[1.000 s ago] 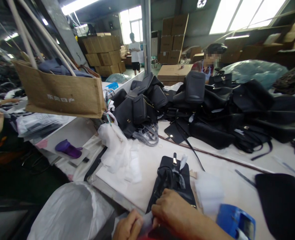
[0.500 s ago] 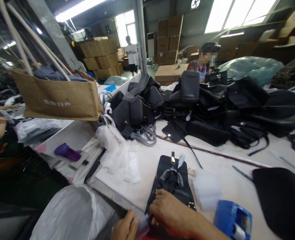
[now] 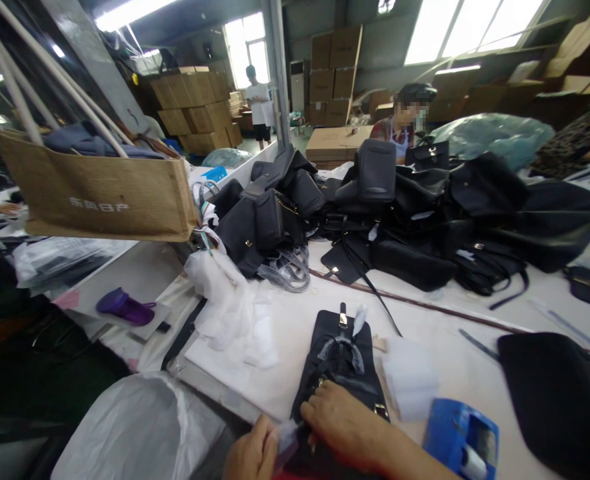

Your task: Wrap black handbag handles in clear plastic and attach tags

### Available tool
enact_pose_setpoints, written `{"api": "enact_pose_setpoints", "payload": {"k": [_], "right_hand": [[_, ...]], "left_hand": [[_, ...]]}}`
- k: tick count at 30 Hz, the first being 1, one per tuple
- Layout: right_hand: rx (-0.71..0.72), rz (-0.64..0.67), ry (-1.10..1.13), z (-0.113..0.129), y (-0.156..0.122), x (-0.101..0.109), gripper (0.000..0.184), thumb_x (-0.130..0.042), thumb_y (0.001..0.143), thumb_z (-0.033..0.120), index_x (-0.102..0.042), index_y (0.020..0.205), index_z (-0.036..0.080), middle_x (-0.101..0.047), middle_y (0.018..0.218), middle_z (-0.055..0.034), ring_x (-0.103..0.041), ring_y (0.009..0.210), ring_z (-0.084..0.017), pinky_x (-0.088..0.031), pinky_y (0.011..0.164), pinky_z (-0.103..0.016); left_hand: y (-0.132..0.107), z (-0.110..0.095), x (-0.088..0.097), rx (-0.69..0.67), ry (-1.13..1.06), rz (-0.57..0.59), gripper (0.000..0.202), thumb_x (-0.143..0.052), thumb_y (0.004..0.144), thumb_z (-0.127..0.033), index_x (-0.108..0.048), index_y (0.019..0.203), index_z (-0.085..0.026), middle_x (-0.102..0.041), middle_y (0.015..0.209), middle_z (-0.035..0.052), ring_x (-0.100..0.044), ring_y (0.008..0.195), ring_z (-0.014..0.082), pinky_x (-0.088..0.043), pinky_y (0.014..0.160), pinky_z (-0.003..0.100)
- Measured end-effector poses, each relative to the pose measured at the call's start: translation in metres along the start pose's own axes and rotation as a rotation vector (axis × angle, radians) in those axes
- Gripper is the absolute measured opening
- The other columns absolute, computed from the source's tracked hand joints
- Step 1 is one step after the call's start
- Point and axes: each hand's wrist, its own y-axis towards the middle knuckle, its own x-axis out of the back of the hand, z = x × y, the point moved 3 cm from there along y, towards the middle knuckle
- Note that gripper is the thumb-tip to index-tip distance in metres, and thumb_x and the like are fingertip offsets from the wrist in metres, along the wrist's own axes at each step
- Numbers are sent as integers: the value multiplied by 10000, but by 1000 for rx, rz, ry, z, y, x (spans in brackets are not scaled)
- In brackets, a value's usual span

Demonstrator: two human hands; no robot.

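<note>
A black bag [image 3: 319, 333] with gold buckles lies on the white table in front of me, its looped handle wrapped in clear plastic. My right hand [image 3: 339, 420] rests over the bag's lower part with the fingers curled in; what they hold is hidden beneath them. At the bag's lower left, my left hand [image 3: 255, 450] pinches a piece of clear plastic film [image 3: 287, 437]. The film reaches toward my right hand, and I cannot tell whether it is joined to the bag.
Right of the bag are white foam sheets [image 3: 409, 377], a blue tape dispenser [image 3: 462, 437] and a black panel [image 3: 549, 393]. Black bags [image 3: 399, 193] are heaped behind. A white plastic sack [image 3: 125, 433] stands lower left; a tan tote [image 3: 105, 193] hangs above. A co-worker [image 3: 405, 127] is beyond the heap.
The scene has shifted slightly left as my head turned. Both hands stay at nearly the same places, with more of the plastic film showing between them.
</note>
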Motion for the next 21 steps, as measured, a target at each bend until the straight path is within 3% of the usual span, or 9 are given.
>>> {"api": "enact_pose_setpoints", "payload": {"k": [3, 5, 8, 12, 16, 21], "right_hand": [[22, -22, -60, 15, 7, -4, 96, -509, 861, 194, -590, 885, 148, -675, 796, -72, -612, 732, -218, -400, 762, -354], [30, -4, -13, 13, 8, -4, 111, -534, 859, 238, -594, 884, 149, -677, 799, -68, -612, 745, -217, -399, 787, -350], [2, 24, 144, -6, 3, 0, 221, -609, 820, 348, -598, 949, 168, -687, 862, -51, -615, 853, -225, -352, 931, -373], [-63, 9, 241, -32, -8, 7, 248, -570, 848, 284, -564, 1080, 196, -681, 939, -35, -601, 929, -208, -260, 1031, -411], [-50, -19, 175, -33, -10, 3, 148, -472, 921, 288, -576, 980, 202, -677, 888, -33, -603, 858, -197, -331, 948, -375], [12, -21, 17, -9, 1, -13, 174, -457, 929, 312, -576, 890, 191, -673, 806, -43, -601, 750, -213, -380, 786, -361]], "left_hand": [[4, -4, -11, -36, 27, -4, 337, -280, 945, -412, -552, 807, -268, -679, 639, 36, -653, 618, 213, -393, 596, 273], [7, -2, -15, -46, 37, -4, 335, -282, 950, -401, -562, 822, -267, -676, 630, 35, -658, 619, 216, -391, 590, 271], [9, 5, -14, -56, 52, 5, 333, -275, 955, -384, -557, 819, -270, -675, 637, 30, -660, 626, 210, -391, 591, 262], [10, 14, -1, -37, 64, 41, 317, -269, 960, -350, -556, 855, -265, -689, 691, 27, -666, 650, 200, -400, 601, 249], [11, 17, 5, 8, 72, 74, 331, -246, 966, -327, -550, 854, -258, -689, 703, 25, -662, 651, 193, -403, 601, 244], [14, 8, -14, -51, 46, 49, 299, -266, 956, -337, -525, 829, -257, -682, 686, 31, -663, 666, 202, -405, 616, 253]]}}
